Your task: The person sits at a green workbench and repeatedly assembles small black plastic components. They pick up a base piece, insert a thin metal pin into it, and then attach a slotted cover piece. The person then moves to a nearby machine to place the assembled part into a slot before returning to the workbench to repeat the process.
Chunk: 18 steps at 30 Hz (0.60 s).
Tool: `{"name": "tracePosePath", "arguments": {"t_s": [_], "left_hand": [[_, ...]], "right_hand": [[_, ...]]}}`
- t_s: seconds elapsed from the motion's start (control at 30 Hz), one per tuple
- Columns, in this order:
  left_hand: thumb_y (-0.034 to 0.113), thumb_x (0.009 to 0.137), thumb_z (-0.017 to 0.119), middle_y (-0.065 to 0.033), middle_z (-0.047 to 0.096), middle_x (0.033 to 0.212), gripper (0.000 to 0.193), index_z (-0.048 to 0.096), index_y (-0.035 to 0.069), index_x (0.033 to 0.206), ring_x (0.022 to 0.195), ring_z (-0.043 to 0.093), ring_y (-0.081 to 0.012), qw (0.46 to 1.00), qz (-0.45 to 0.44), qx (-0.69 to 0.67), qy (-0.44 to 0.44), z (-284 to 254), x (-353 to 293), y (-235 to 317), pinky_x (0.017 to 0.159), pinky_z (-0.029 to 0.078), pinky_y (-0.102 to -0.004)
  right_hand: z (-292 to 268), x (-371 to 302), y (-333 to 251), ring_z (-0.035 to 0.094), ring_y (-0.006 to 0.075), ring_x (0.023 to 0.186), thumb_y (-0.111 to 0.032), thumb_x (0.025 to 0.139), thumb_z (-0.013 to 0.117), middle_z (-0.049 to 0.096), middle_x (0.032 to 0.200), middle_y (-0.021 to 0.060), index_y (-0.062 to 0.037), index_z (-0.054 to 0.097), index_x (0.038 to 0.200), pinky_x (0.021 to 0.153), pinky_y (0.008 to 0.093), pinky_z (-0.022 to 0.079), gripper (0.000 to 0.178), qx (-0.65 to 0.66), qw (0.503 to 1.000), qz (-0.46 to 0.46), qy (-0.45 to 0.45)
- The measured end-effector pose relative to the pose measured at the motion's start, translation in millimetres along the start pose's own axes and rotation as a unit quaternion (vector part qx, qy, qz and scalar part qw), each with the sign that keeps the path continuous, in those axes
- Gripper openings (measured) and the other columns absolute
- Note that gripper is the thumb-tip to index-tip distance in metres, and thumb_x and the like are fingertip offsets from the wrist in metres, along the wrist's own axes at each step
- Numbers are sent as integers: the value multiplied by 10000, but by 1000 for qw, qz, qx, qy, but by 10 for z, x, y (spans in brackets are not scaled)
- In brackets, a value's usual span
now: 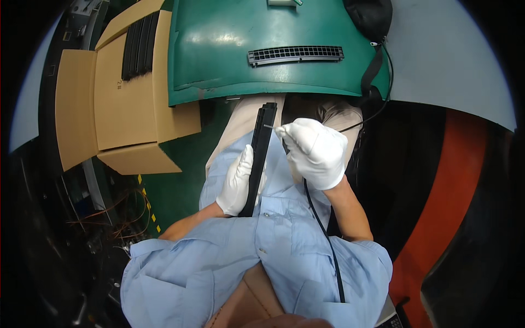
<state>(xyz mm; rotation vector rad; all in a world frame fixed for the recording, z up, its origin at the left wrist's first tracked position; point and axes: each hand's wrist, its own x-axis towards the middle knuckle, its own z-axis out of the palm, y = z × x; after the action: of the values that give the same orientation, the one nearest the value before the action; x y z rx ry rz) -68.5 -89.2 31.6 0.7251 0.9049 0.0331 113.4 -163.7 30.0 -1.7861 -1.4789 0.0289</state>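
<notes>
In my white-gloved left hand [237, 183] I hold a long black plastic strip [261, 147], tilted almost upright in front of my shirt. Its top end shows small steps and notches. My right hand [317, 147], gloved in white too, is closed round a small tool with a thin metal tip [268, 126]. The tip points left at the strip's upper right edge; whether it touches I cannot tell. Most of the tool is hidden by the fingers, so its kind does not show. On the green mat lies a curved black grille [296, 55] with rows of square openings.
A green mat [219, 71] covers the table ahead. To the left stands an open cardboard box [126, 112] with several black strips [140, 46] in it. A black bag [370, 19] with a strap lies at the mat's far right. A black cable [322, 229] runs down past my right arm.
</notes>
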Motion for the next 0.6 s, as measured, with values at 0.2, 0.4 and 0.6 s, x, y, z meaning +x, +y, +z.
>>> {"name": "tracePosePath", "arguments": {"t_s": [0.2, 0.4, 0.6], "left_hand": [[576, 1073, 268, -10, 391, 463, 593, 507, 99, 816, 349, 369, -125, 1000, 21, -1, -22, -37, 44, -45, 370, 290, -271], [552, 1083, 242, -15, 391, 459, 591, 507, 91, 826, 336, 365, -127, 998, 42, 18, -40, -26, 75, -23, 374, 300, -273], [525, 1097, 209, -26, 496, 554, 603, 560, 68, 918, 453, 475, -108, 954, 182, 235, -40, -97, 305, 159, 484, 405, -246]], "right_hand": [[-16, 169, 123, 691, 246, 665, -26, 764, 812, 695, 813, 96, -35, 694, 889, 586, 305, 542, 172, -19, 1000, 4, 23], [-34, 215, 157, 697, 173, 720, -52, 863, 765, 713, 859, 83, -32, 710, 974, 627, 281, 539, 125, 2, 998, 49, 26], [-9, 442, 119, 658, 117, 833, -323, 918, 742, 705, 909, 77, -37, 692, 1112, 755, 272, 525, 349, 320, 857, 384, -126]]}}
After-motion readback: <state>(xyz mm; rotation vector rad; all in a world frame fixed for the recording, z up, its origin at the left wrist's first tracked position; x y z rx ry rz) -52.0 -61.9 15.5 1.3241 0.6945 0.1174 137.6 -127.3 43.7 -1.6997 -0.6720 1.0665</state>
